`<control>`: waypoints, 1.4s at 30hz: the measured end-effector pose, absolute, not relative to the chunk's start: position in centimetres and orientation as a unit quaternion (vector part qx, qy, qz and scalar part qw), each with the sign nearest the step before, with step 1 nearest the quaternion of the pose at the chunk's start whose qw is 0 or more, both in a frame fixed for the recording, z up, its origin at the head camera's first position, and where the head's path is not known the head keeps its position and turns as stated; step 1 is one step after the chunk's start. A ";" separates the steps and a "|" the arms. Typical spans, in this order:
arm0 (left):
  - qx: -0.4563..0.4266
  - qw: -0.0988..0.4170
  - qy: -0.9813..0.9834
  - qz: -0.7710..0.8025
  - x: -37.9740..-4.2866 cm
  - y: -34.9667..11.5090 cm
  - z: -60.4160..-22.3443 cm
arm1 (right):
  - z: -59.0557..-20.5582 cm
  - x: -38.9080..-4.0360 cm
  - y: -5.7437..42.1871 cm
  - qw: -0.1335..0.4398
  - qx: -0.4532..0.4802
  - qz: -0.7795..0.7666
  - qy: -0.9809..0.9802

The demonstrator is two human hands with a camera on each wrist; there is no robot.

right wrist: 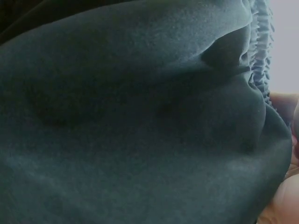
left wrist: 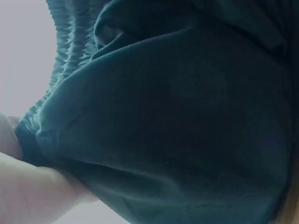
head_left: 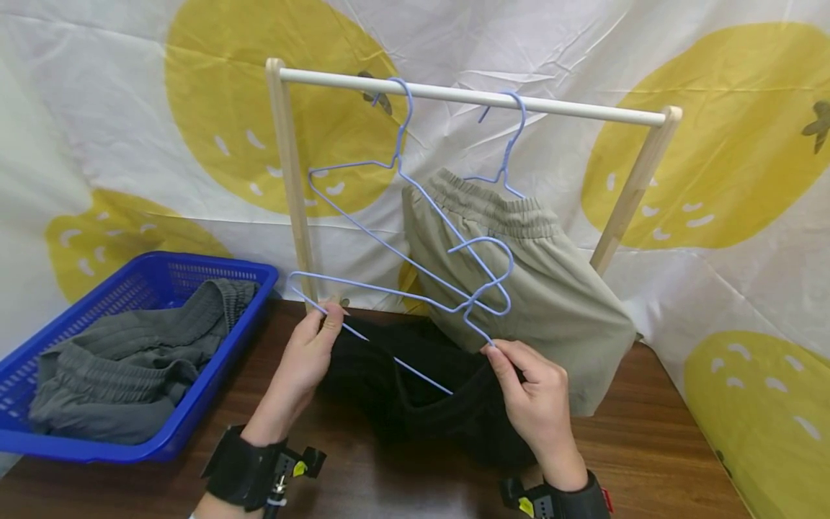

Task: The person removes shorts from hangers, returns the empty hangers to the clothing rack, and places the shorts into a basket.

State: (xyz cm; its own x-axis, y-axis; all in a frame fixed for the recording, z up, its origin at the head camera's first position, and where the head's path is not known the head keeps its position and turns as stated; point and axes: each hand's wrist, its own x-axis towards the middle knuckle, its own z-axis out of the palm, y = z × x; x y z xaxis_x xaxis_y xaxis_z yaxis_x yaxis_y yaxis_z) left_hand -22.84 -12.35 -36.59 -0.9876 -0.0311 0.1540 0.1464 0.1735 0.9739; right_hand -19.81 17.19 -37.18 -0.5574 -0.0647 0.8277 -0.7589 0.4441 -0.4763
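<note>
Both hands hold black shorts (head_left: 454, 425) with a gathered elastic waistband (left wrist: 70, 42), opening upward. The left hand (head_left: 305, 353) pinches the waistband's left side, thumb on top. At the other side the right hand (head_left: 538, 382) pinches the waistband between thumb and fingers. A light blue wire hanger (head_left: 468, 306) lies tilted across the opening, its hook pointing up and back. Its lower bar runs down into the shorts, and its right arm meets the right fingertips. Whether the left fingers grip the wire too, I cannot tell. Dark cloth (right wrist: 140, 116) fills most of the right wrist view.
A rack with a white rail (head_left: 583, 109) and wooden posts stands behind. From it hang a bare blue hanger (head_left: 353, 218) and beige shorts (head_left: 551, 288) on another hanger. At left, a blue basket (head_left: 220, 367) holds grey garments (head_left: 130, 367). Beneath is a brown wooden tabletop (head_left: 635, 447).
</note>
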 end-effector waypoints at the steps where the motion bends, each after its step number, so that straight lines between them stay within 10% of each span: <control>1: -0.037 0.077 -0.778 -0.623 -22.9 -12.4 -36.7 | -37.2 -19.8 17.2 0.384 0.272 0.450 -0.759; 42: -0.007 0.352 -0.804 -0.480 -23.1 -12.5 -37.4 | -37.3 -20.0 17.1 0.379 0.267 0.430 -0.775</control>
